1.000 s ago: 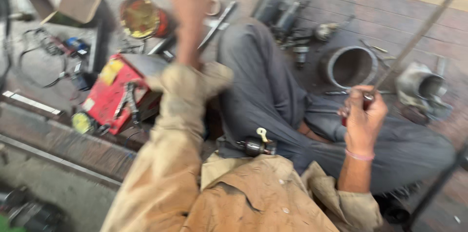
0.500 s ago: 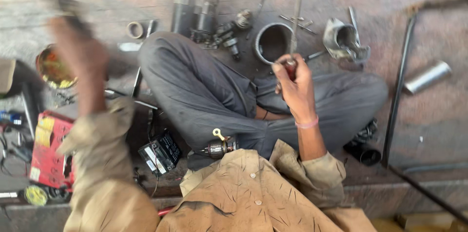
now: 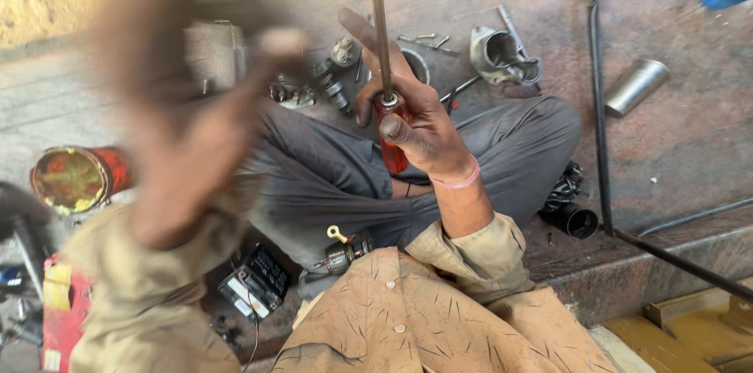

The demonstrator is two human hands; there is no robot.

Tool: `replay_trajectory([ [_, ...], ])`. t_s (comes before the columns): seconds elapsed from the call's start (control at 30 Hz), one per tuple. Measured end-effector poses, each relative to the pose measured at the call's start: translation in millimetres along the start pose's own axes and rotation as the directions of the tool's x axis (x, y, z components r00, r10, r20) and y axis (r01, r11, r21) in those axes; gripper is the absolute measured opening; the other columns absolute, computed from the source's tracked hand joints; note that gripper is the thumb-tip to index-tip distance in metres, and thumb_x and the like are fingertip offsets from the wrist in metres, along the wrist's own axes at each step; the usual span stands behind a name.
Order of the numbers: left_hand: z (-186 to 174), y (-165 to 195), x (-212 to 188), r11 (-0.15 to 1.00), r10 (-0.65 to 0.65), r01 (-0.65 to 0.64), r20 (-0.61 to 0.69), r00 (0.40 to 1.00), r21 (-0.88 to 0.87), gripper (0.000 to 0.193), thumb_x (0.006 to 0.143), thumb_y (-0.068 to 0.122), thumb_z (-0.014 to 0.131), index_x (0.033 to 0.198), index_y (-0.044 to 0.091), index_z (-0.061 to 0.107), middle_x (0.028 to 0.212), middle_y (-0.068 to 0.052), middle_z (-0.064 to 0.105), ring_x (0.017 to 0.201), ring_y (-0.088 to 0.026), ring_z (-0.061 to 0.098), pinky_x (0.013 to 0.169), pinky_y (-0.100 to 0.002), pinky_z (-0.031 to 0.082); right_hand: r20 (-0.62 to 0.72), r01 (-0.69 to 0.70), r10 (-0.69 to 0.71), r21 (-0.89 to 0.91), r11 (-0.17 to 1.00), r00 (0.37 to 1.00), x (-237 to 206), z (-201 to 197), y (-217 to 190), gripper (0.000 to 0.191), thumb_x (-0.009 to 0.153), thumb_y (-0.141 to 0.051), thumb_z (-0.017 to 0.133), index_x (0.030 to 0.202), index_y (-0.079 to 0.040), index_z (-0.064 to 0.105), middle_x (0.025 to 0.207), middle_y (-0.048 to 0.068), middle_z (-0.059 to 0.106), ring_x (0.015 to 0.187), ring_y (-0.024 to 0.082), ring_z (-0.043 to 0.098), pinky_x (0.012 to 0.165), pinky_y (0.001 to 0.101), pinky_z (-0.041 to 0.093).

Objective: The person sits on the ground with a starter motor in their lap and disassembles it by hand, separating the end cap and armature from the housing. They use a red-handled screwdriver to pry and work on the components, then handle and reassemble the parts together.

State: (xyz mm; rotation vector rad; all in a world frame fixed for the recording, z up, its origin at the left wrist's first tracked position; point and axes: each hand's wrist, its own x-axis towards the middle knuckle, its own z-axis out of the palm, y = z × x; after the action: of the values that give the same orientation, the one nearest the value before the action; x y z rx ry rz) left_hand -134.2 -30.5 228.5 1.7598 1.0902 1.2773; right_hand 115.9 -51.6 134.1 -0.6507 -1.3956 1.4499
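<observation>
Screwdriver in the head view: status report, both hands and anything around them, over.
Right hand gripping red-handled screwdriver, shaft pointing up. Left hand raised, motion-blurred, contents unreadable. Metal housing and loose parts on floor beyond the knees, not touching.

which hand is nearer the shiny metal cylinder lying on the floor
Right. The right hand, gripping a red-handled screwdriver, is mid-frame, across the knee from the cylinder. The left hand, raised and blurred, is at the far left, much farther away.

red-handled screwdriver (image 3: 390, 126), long shaft upright, gripped
</observation>
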Motion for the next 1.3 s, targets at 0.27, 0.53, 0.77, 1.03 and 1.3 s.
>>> replay_trajectory([
  [0.27, 128.4, -124.8, 75.7, 0.616, -0.278, 0.524, 0.460, 0.843, -0.588, 0.063, 0.101, 0.048, 0.056, 0.147, 0.005, 0.050, 0.132, -0.013, 0.067, 0.121, -0.025, 0.067, 0.106, -0.037, 0.052, -0.172, -0.268, 0.264, -0.002, 0.963, 0.949, -16.7, -37.7, 21.6, 0.044, 0.100, -0.050, 0.070, 0.104, -0.008, 0.058, 0.089, -0.003, 0.053, 0.073, 0.007, 0.057, 0.065, 0.0251, 0.047],
  [0.53, 182.0, -199.9, 43.8, 0.750, -0.443, 0.506, 0.244, 0.863, -0.427, 0.051, 0.102, 0.045, 0.058, 0.127, 0.000, 0.061, 0.111, -0.012, 0.069, 0.100, -0.021, 0.065, 0.089, -0.037, 0.053, -0.391, -0.439, 0.207, -0.736, 0.516, 0.897, -23.1, -53.3, 62.4, 0.047, 0.095, -0.045, 0.076, 0.091, 0.001, 0.066, 0.076, 0.008, 0.053, 0.070, 0.022, 0.054, 0.068, 0.0383, 0.044],
  [0.77, 162.8, -200.5, 55.7, 0.479, -0.482, 0.262, -0.001, 0.876, -0.838, 0.042, 0.109, 0.047, 0.051, 0.083, 0.013, 0.051, 0.068, 0.007, 0.035, 0.057, -0.007, 0.030, 0.051, -0.029, 0.027, -0.428, -0.424, 0.192, -0.554, 0.717, 0.883, -32.1, -43.7, 69.7, 0.065, 0.095, -0.042, 0.068, 0.134, 0.000, 0.038, 0.077, 0.006, 0.056, 0.068, 0.021, 0.058, 0.063, 0.0408, 0.050],
  [1.03, 164.7, -195.9, 56.2, 0.467, -0.370, 0.184, -0.003, 0.929, -0.865, 0.058, 0.108, 0.064, 0.039, 0.074, 0.017, 0.034, 0.067, 0.007, 0.024, 0.058, -0.010, 0.020, 0.055, -0.032, 0.019, -0.710, -0.569, 0.282, -0.200, 0.798, 0.645, -74.0, 1.5, 20.0, 0.043, 0.112, -0.029, 0.049, 0.146, -0.003, 0.053, 0.079, 0.012, 0.052, 0.056, 0.023, 0.046, 0.049, 0.0447, 0.036],
  [1.3, 160.5, -181.9, 54.6, 0.562, -0.166, 0.043, -0.062, 0.984, -0.826, 0.060, 0.106, 0.060, 0.049, 0.071, 0.015, 0.032, 0.065, 0.004, 0.026, 0.055, -0.010, 0.023, 0.050, -0.032, 0.018, -0.392, -0.380, 0.066, -0.815, 0.437, 0.918, -63.0, -12.8, 23.5, 0.051, 0.105, -0.017, 0.060, 0.151, 0.004, 0.048, 0.099, 0.031, 0.067, 0.083, 0.046, 0.068, 0.065, 0.0466, 0.051],
])
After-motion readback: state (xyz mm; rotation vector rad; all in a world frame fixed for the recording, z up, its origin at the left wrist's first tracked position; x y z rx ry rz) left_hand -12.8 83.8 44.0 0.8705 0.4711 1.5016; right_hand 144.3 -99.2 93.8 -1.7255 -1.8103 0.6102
